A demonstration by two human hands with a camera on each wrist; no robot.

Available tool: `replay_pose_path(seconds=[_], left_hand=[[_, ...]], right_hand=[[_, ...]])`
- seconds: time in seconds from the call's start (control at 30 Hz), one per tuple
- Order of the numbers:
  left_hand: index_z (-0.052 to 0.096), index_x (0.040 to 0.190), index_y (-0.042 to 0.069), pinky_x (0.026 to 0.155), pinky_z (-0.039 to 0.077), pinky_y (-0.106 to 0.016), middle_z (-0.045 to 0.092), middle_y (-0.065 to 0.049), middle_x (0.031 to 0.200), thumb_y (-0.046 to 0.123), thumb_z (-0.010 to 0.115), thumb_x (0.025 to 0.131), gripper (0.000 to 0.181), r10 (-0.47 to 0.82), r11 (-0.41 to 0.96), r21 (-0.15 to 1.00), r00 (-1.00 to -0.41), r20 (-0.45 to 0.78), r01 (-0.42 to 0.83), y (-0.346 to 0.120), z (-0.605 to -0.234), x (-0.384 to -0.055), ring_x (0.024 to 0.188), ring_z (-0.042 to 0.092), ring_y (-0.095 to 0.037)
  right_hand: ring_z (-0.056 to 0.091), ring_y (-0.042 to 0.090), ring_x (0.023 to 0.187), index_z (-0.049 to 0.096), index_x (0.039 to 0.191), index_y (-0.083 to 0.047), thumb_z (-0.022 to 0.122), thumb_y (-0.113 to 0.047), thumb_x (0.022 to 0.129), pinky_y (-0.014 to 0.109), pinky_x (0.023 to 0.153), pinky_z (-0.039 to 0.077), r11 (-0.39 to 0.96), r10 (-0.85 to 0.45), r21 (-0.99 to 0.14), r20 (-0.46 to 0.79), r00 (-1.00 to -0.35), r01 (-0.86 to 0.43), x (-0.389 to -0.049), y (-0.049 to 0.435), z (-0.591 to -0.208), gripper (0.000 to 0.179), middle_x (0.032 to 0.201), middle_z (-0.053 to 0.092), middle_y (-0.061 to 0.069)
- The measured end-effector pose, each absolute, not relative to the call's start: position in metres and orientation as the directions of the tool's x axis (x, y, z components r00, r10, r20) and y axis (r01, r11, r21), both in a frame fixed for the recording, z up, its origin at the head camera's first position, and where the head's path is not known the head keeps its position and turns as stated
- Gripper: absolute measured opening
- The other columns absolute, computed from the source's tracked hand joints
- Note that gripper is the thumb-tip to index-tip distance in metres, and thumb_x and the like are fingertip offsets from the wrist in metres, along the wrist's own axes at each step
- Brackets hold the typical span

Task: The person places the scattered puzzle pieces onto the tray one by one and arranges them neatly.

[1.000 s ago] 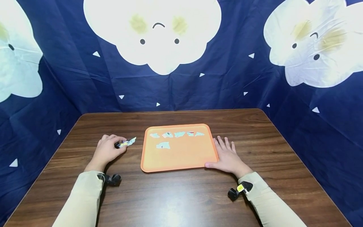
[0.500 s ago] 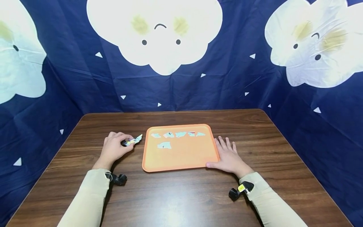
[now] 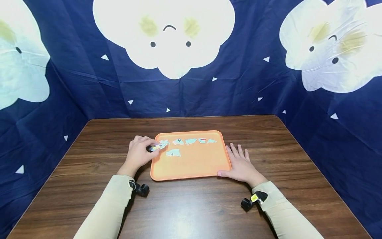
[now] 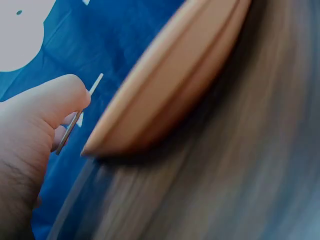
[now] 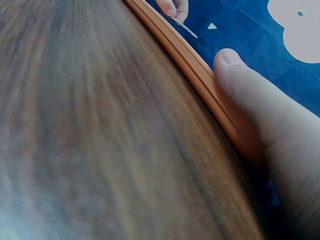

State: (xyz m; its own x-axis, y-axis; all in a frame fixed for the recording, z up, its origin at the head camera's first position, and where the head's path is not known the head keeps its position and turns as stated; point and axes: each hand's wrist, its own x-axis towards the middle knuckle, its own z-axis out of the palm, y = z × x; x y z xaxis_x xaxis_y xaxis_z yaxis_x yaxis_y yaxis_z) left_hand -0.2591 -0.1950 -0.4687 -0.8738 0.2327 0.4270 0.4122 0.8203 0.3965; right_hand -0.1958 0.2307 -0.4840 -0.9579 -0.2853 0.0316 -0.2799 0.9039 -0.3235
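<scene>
My left hand pinches a thin, irregular picture piece, pale blue with yellow and purple, between thumb and fingers over the tray's upper left corner. In the left wrist view that piece appears edge-on beside the thumb, raised above the tray rim. The orange tray carries a row of several pale blue pieces along its far side, the leftmost partly covered by the held one. One more piece lies below the row. My right hand rests at the tray's right edge, fingers spread, thumb along the near corner.
The tray sits on a dark brown wooden table. A navy cloth with white clouds and small triangles hangs behind and on both sides. Black cameras are strapped at both wrists.
My left hand has moved right with the picture piece, from the table left of the tray to over its upper left corner. The right hand stays at the tray's edge.
</scene>
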Motion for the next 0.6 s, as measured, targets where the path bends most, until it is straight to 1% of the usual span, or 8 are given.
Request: replay_pose_path(seconds=[0.17,0.27,0.4,0.5,0.6], left_hand=[[0.077,0.099,0.018,0.093,0.032,-0.056,0.067,0.003,0.087,0.031,0.083,0.075,0.028,0.245,0.775,0.430,-0.847,0.472,0.464,-0.173,-0.466,-0.255,0.098,0.048,-0.026],[0.077,0.099,0.020,0.094,0.031,-0.055,0.066,0.004,0.086,0.031,0.082,0.076,0.026,0.257,0.757,0.445,-0.844,0.470,0.479,-0.161,-0.464,-0.254,0.097,0.047,-0.024],[0.076,0.102,0.022,0.098,0.029,-0.054,0.070,0.004,0.100,0.032,0.082,0.078,0.027,0.279,0.748,0.454,-0.850,0.447,0.484,-0.144,-0.459,-0.254,0.099,0.045,-0.023],[0.076,0.105,0.021,0.101,0.027,-0.055,0.071,0.003,0.106,0.033,0.081,0.079,0.029,0.296,0.750,0.448,-0.852,0.432,0.487,-0.130,-0.456,-0.253,0.100,0.046,-0.024],[0.076,0.105,0.022,0.104,0.026,-0.054,0.070,0.003,0.107,0.035,0.081,0.079,0.029,0.308,0.759,0.431,-0.851,0.425,0.489,-0.117,-0.455,-0.253,0.103,0.047,-0.025]], right_hand=[[0.003,0.050,0.151,0.016,0.161,-0.003,0.061,-0.084,0.074,0.071,0.114,0.001,0.903,-0.284,-0.328,0.034,-0.958,-0.279,-0.195,0.231,-0.483,0.127,0.166,0.013,0.024],[0.002,0.050,0.151,0.016,0.161,-0.003,0.061,-0.083,0.074,0.071,0.114,0.001,0.902,-0.283,-0.330,0.034,-0.958,-0.278,-0.195,0.231,-0.483,0.127,0.166,0.013,0.024],[0.002,0.050,0.151,0.016,0.161,-0.003,0.061,-0.084,0.074,0.071,0.114,0.001,0.904,-0.283,-0.324,0.030,-0.959,-0.278,-0.195,0.231,-0.483,0.127,0.166,0.013,0.024],[0.003,0.050,0.151,0.016,0.161,-0.003,0.061,-0.083,0.074,0.071,0.114,0.001,0.905,-0.284,-0.323,0.029,-0.958,-0.278,-0.195,0.231,-0.482,0.127,0.165,0.013,0.025],[0.003,0.050,0.151,0.016,0.161,-0.002,0.062,-0.082,0.074,0.071,0.114,0.002,0.904,-0.284,-0.325,0.028,-0.958,-0.278,-0.194,0.230,-0.480,0.126,0.165,0.013,0.025]])
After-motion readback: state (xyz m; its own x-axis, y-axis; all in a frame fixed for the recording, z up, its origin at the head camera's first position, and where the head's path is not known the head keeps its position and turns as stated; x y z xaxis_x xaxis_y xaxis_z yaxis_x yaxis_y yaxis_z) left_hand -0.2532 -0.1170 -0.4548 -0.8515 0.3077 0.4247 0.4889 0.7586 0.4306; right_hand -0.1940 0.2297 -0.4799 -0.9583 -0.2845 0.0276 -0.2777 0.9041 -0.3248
